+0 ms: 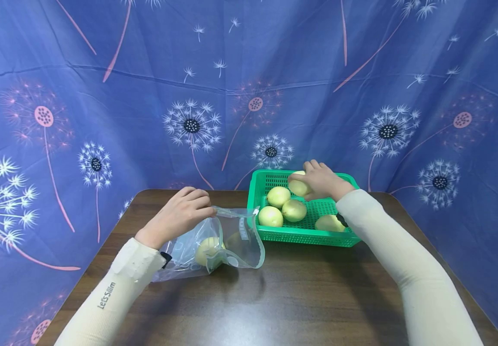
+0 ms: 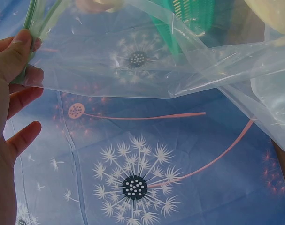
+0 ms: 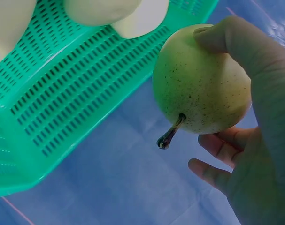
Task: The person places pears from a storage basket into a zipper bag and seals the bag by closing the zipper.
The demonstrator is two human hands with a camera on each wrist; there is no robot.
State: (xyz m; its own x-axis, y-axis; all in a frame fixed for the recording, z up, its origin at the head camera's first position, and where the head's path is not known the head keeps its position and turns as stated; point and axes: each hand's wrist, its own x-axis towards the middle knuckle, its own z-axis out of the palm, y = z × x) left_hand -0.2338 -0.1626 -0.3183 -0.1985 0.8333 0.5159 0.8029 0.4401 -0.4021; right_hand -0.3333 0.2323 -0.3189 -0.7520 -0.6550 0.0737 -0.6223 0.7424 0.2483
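My right hand grips a round yellow-green pear over the back of a green plastic basket. In the right wrist view its dark stem points down, and thumb and fingers hold it from opposite sides. Several other pears, one of them a pear near the left side, lie in the basket. To the left, my left hand pinches the top edge of a clear plastic bag between thumb and fingers. Inside the bag a pear shows through the film. The bag's mouth faces the basket.
A dark brown wooden table carries the bag and the basket, which stands near its back edge. Blue cloth printed with dandelions hangs behind and at both sides. The bag's open rim lies close beside the basket's left wall.
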